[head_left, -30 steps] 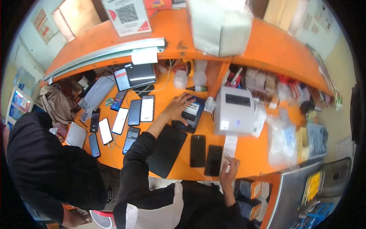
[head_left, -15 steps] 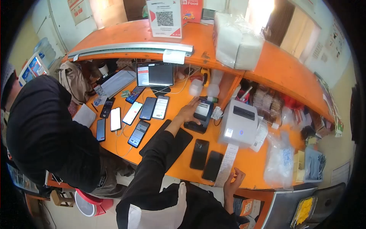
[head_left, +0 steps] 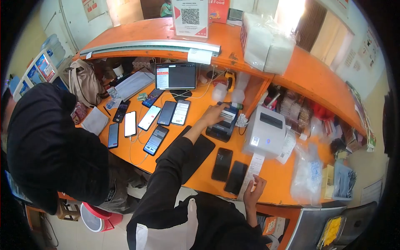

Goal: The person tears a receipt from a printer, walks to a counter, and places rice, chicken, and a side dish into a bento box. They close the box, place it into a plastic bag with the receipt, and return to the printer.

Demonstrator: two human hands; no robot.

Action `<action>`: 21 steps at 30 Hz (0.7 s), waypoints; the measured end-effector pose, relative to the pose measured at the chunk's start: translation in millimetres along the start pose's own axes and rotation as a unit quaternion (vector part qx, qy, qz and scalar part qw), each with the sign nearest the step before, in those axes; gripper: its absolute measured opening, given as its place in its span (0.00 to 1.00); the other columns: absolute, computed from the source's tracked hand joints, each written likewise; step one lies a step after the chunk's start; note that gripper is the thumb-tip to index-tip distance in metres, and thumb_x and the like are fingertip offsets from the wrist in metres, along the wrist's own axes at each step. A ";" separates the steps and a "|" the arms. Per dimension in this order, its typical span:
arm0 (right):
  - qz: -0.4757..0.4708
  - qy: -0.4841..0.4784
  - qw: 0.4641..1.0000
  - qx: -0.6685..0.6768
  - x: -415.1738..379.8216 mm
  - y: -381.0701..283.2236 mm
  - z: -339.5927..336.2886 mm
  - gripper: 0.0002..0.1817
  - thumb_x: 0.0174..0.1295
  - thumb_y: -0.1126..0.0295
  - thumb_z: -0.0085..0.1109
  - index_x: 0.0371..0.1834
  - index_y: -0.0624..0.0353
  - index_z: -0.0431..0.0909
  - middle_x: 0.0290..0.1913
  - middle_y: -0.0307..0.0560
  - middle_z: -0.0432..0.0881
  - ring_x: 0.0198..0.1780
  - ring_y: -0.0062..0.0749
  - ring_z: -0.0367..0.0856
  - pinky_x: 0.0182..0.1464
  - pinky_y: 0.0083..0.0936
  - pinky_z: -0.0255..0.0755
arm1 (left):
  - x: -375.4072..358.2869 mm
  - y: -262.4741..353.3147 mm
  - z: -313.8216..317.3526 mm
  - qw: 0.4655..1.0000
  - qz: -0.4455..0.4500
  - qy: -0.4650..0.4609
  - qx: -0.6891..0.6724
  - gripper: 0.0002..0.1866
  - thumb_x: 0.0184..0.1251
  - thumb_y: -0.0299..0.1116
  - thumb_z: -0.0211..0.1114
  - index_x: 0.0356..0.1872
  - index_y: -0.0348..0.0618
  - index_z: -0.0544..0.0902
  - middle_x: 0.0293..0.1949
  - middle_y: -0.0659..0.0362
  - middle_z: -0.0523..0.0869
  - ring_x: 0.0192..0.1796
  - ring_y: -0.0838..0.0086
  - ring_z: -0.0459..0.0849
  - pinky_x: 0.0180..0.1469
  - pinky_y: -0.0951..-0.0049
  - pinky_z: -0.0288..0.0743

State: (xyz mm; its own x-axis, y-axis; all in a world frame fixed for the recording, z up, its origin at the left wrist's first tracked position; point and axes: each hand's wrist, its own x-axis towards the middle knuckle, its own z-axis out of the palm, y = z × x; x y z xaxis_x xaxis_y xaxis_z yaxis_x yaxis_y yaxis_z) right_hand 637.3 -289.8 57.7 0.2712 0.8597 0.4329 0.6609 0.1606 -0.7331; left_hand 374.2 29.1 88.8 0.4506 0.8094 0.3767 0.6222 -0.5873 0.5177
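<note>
My left hand (head_left: 215, 114) rests on the top left of a small black printer (head_left: 223, 125), its fingers apart. My right hand (head_left: 255, 189) is at the lower end of a long printed paper strip (head_left: 255, 165), with its fingers curled near the strip; whether they grip it is unclear. The strip comes out of a white printer (head_left: 265, 132). Two dark phones, one (head_left: 222, 164) beside the other (head_left: 236, 177), lie left of the strip. Under my left forearm is a black mat (head_left: 199, 156).
Several phones lie on the orange desk, with a tablet (head_left: 175, 76) behind them. A person in black (head_left: 54, 146) leans in at the left. Plastic bags (head_left: 307, 175) lie at the right. An orange shelf (head_left: 146, 29) arches across the back.
The view has shifted slightly. My left hand has moved toward the upper part of the black printer. My right hand has come up closer to the strip. The person at the left has leaned lower.
</note>
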 end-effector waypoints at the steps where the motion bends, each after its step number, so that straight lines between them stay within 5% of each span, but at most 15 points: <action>1: -0.002 -0.002 1.000 0.002 0.2 -0.1 2.3 0.13 0.65 0.80 0.54 0.53 0.62 0.76 0.46 0.55 0.71 0.51 0.47 0.72 0.50 0.35 0.67 | 5.5 -1.6 -1.8 1.000 0.010 -0.008 0.001 0.26 0.54 0.31 0.75 0.55 0.48 0.76 0.43 0.47 0.87 0.46 0.49 0.85 0.51 0.57 0.76; 5: -0.002 -0.003 1.000 0.012 -1.2 -3.3 7.6 0.13 0.65 0.80 0.54 0.52 0.63 0.76 0.46 0.55 0.71 0.50 0.48 0.72 0.53 0.36 0.68 | 28.2 -10.4 -7.5 0.998 0.022 -0.039 -0.037 0.15 0.51 0.29 0.73 0.42 0.41 0.84 0.41 0.48 0.88 0.48 0.51 0.85 0.51 0.58 0.77; 21: 0.021 -0.090 0.992 0.082 13.1 -25.8 33.4 0.12 0.64 0.83 0.54 0.50 0.63 0.77 0.41 0.52 0.72 0.45 0.43 0.75 0.47 0.31 0.71 | 89.2 -23.4 -24.7 0.990 0.014 -0.137 -0.027 0.11 0.57 0.31 0.72 0.40 0.39 0.88 0.40 0.45 0.88 0.47 0.51 0.85 0.51 0.60 0.77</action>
State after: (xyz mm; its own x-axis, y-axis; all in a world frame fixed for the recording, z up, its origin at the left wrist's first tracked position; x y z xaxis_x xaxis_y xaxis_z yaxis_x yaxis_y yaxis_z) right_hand 600.4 -266.5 64.8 0.1573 0.9374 0.3106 0.5243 0.1872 -0.8307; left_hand 384.0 115.0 129.3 0.6291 0.7578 0.1729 0.5749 -0.6033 0.5527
